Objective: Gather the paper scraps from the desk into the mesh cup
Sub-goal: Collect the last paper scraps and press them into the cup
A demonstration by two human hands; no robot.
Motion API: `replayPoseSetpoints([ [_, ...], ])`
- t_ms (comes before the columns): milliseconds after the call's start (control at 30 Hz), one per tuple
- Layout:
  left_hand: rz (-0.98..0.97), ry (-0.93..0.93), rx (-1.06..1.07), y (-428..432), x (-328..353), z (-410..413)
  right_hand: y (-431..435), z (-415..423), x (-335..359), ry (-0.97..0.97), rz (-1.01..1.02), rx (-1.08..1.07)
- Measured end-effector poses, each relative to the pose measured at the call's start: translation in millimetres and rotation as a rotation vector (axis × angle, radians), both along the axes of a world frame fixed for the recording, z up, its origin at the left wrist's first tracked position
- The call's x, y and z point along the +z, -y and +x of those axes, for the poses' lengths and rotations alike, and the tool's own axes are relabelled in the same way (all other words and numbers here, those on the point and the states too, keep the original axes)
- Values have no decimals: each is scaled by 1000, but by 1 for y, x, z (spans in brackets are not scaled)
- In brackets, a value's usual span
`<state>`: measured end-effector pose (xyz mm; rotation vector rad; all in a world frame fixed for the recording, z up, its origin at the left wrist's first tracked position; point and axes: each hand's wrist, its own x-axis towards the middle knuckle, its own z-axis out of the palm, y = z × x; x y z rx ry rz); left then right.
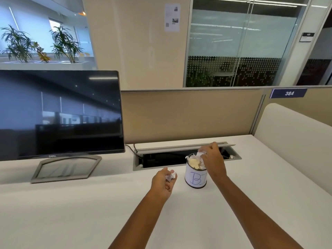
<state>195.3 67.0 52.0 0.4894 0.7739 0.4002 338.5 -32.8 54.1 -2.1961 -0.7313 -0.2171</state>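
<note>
The mesh cup (195,178) stands on the white desk, wrapped in a white label with blue handwriting. It holds several crumpled white and yellow paper scraps (193,163). My right hand (213,159) is over the cup's right rim, its fingers pinching a white crumpled scrap (201,153) at the cup's mouth. My left hand (162,184) rests on the desk just left of the cup, closed on another white crumpled scrap (171,176). One small white scrap (231,156) lies at the right end of the open cable tray.
A Dell monitor (59,114) on a grey stand (66,169) fills the left side. An open cable tray (161,159) with a raised lid runs behind the cup. A beige partition (188,112) backs the desk, and a cream divider (296,133) borders the right.
</note>
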Motion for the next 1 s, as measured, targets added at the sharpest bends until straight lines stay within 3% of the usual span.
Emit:
replayPoseSetpoints([
  [133,232,-71,-25,2,-3,21,5,1,-19,160,-275,82],
  [333,670,-141,-73,12,1,57,10,3,-30,193,-374,129],
  [533,1337,-168,-288,24,-3,92,25,1,-36,225,-407,262],
  [633,1669,-225,-454,22,-15,97,30,-3,-34,169,-368,221],
  [733,1771,-301,-655,16,-28,100,31,-4,-32,92,-290,206],
  [833,2003,-358,-655,11,-36,99,29,-2,-31,59,-222,220],
  [1000,2150,-304,-737,6,-41,94,29,2,-38,104,-320,268],
])
